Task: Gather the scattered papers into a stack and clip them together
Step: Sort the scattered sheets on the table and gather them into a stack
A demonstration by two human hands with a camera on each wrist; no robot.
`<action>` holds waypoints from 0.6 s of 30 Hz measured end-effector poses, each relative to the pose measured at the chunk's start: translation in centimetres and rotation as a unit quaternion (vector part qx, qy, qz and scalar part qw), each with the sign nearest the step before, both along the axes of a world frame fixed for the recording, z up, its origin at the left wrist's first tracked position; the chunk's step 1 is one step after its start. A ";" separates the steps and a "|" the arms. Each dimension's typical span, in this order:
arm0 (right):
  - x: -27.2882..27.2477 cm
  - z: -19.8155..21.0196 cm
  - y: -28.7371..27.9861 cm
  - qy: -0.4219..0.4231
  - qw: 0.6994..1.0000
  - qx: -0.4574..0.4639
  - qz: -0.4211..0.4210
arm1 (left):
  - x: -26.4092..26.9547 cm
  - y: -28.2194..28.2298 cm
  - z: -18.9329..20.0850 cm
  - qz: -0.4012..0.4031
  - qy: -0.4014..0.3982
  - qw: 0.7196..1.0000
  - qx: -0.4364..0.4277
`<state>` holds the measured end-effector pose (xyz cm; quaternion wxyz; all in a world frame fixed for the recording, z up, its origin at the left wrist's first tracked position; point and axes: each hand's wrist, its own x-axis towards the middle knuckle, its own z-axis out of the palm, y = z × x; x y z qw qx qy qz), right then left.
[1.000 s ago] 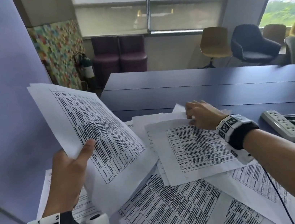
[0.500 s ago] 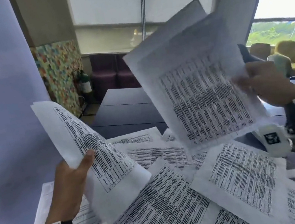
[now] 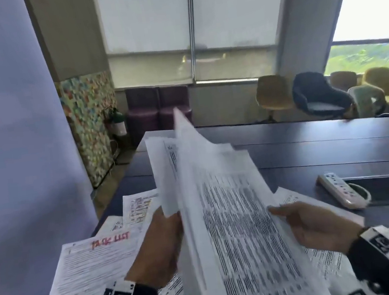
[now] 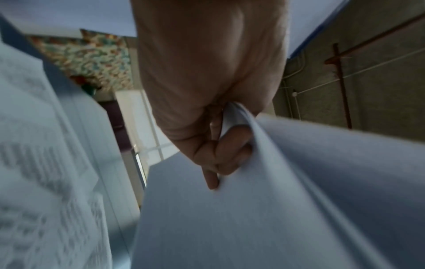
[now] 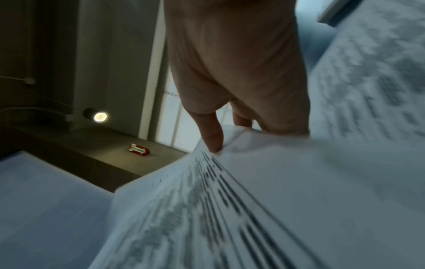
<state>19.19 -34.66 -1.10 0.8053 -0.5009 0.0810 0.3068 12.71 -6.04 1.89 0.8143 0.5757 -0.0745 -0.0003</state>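
Note:
Printed white sheets lie scattered on the dark table point(image 3: 313, 145); one at the left bears a red handwritten heading point(image 3: 90, 264). My left hand point(image 3: 162, 247) holds up a sheet point(image 3: 167, 176) by its lower edge, fingers curled round the paper point(image 4: 264, 182) in the left wrist view. My right hand point(image 3: 306, 224) pinches the right edge of a few printed sheets point(image 3: 240, 228) lifted beside the left one and overlapping it. In the right wrist view its fingers point(image 5: 211, 134) press on the paper's edge point(image 5: 253, 182). No clip shows in any view.
A white power strip point(image 3: 339, 189) lies on the table at the right, beside a dark recess. A lilac wall point(image 3: 13, 147) stands close at the left. Chairs point(image 3: 316, 95) and purple seats stand beyond the table's far edge.
My right hand has brought its lifted sheets down and left, against the sheet in my left hand. The left hand has turned its sheet more upright.

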 end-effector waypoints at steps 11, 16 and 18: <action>-5.4 0.1 2.5 -0.024 0.998 0.064 -0.006 | -3.4 -1.5 1.6 -0.003 0.134 0.983 -0.122; -6.1 4.2 2.1 -0.292 0.932 -0.097 -0.193 | -2.8 0.3 2.4 -0.018 -0.025 0.999 -0.013; -7.0 5.9 2.4 -0.414 0.853 -0.198 -0.248 | -2.7 0.4 2.8 0.017 -0.094 0.992 0.088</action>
